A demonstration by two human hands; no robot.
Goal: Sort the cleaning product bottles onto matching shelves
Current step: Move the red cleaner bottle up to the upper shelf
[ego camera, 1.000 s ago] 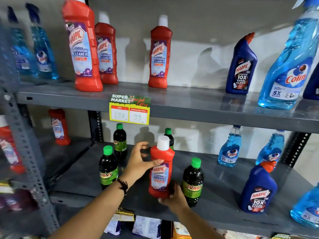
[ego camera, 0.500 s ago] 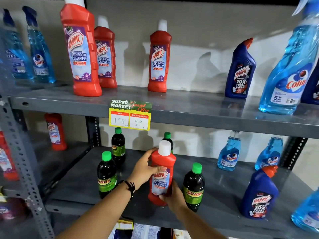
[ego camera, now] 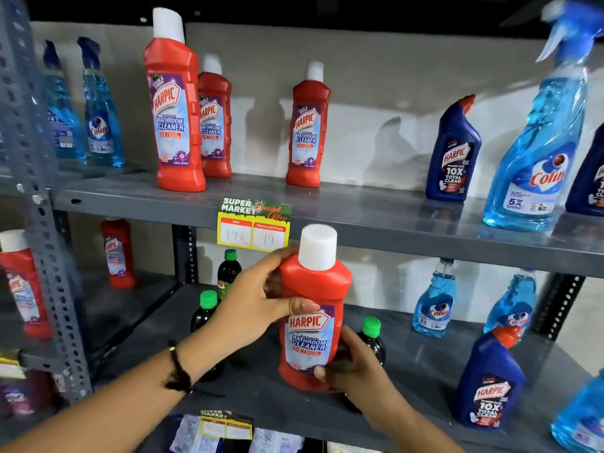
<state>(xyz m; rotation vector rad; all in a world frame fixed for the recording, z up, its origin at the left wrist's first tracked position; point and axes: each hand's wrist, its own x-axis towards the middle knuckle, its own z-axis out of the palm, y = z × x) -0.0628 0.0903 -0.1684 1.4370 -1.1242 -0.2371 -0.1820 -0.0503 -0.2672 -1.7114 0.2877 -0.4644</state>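
Both hands hold a red Harpic bathroom cleaner bottle (ego camera: 312, 308) with a white cap, in front of the lower shelf (ego camera: 421, 364) and its cap level with the upper shelf's (ego camera: 376, 210) front edge. My left hand (ego camera: 251, 305) wraps its upper body, thumb across the label. My right hand (ego camera: 354, 364) grips its base from the right. Three matching red bottles (ego camera: 175, 106) stand on the upper shelf at the left and middle.
The upper shelf also carries a dark blue Harpic bottle (ego camera: 454, 152) and a blue Colin sprayer (ego camera: 539, 152). Black green-capped bottles (ego camera: 206, 308), Colin sprayers (ego camera: 433, 302) and a blue Harpic (ego camera: 490, 380) stand on the lower shelf. A price tag (ego camera: 254, 228) hangs above my left hand.
The red bottle has risen off the lower shelf and come toward me, still held by both hands. The camera view has moved closer to the shelves.
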